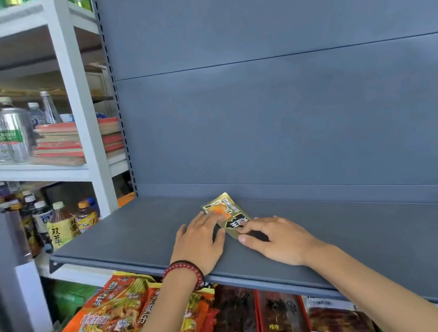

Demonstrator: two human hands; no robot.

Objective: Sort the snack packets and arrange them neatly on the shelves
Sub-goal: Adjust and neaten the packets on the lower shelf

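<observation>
Head view: a small gold snack packet lay flat on the grey shelf, about midway back, slanted to the front edge
Left hand: open, fingers straight and spread, tips pressing the packet's left side; it gripped nothing
Right hand: open, fingers nearly straight, tips resting on the packet's near right corner; no pinch could be made out
Weight: judged very light, easy to shift with fingertips alone
Stiffness: likely thin pliant film that would bend or crinkle if squeezed
Surface: glossy wrapper on smooth painted metal, so it would probably slide readily and turn under uneven pressure
Where to hold: best steered flat with pads on two opposite sides, or pinched by a sealed end to lift
Fragility: contents could not be told; gentle pressure seemed wise
Lower level: orange noodle packets and dark packets lay under the shelf
</observation>
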